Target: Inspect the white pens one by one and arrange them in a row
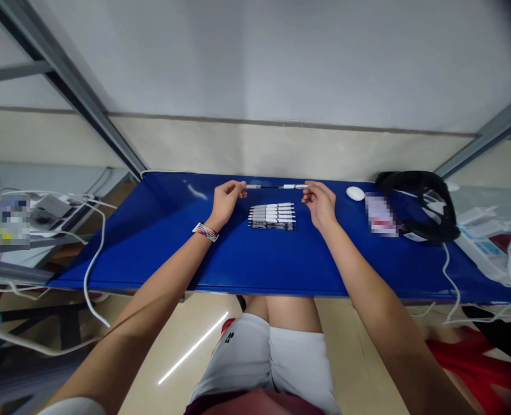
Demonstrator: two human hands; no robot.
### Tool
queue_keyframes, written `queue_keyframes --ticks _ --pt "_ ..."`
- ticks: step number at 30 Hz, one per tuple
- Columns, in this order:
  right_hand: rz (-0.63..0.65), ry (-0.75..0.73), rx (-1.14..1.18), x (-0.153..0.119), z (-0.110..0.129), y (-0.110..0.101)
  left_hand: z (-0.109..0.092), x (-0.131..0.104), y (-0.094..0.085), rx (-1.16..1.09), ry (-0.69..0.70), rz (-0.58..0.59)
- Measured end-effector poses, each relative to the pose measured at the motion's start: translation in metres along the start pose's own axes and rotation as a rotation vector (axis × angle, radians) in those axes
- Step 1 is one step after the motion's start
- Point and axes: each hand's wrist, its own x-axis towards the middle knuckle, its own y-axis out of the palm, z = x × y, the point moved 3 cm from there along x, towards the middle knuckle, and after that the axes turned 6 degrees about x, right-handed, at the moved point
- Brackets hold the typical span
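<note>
Head view, remote station. I have both hands in sight over the blue desk (264, 265), with one pen (273, 187) stretched between them.

Grip, left hand (227, 203): fingertips pinched on the outer end of the grey section (253, 187). Grip, right hand (322, 204): thumb and fingers closed on the outer end of the white section (294, 187). Some fingertips are hidden, so I cannot tell exactly how each finger bears.

Key relation: the two sections stand apart, and a thin dark rod (272, 187) spans the gap. All three lie nearly on one line, the long axis running left to right, about parallel to the far edge of the desk. I judge this alignment to be what matters: each section lies inward of its own hand, the grey one nearer the left, the white one nearer the right. I cannot tell whether the pen touches the desk or is lifted.

A row of pens (271, 215) lies on the body side of the held one, between the hands, axes near parallel to it; neither hand is clearly nearer.

Beyond the right hand: a white oval object (355, 193), then a blurred-out pink item (382, 214) and a black strapped object (439, 231). The left wrist carries a patterned band (206, 231).
</note>
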Motion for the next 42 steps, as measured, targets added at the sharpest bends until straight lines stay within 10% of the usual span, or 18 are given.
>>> queue_keyframes --ticks 13,42 --pt "0.345 0.081 -0.089 -0.018 -0.002 0.022 -0.010 -0.017 0.016 0.154 0.021 0.237" --pt "0.273 0.137 -0.051 -0.015 -0.010 0.018 -0.006 -0.010 0.014 0.121 0.161 0.251"
